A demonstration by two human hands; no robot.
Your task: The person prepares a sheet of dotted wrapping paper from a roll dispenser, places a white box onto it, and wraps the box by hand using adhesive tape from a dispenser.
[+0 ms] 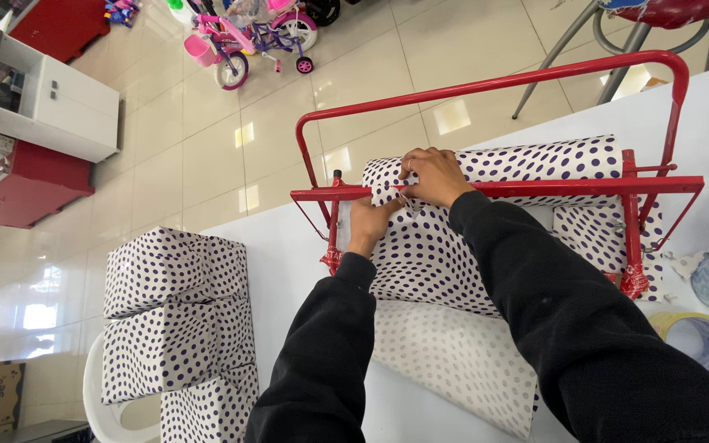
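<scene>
Both black-sleeved arms are stretched toward twelve o'clock. The left hand (365,223) is pressed flat, fingers closed, on the dotted wrapping paper (428,262) pulled from the roll (535,162) in the red dispenser frame (502,189). The paper's edge is pinched at the bar by the right hand (432,175). At eight o'clock, three wrapped boxes (176,324) (same purple-dotted white paper) are stacked on a white chair (98,402). Two tape rolls (703,340) lie at three o'clock.

paper roll (535,160): near end covered by right hand (432,175) | pulled sheet (428,262): part hidden under both sleeves, left of left hand (367,226) behind red bar | small item between the fingertips: too small to tell | wrapped boxes (174,320): bottom one cut off by lower edge
</scene>
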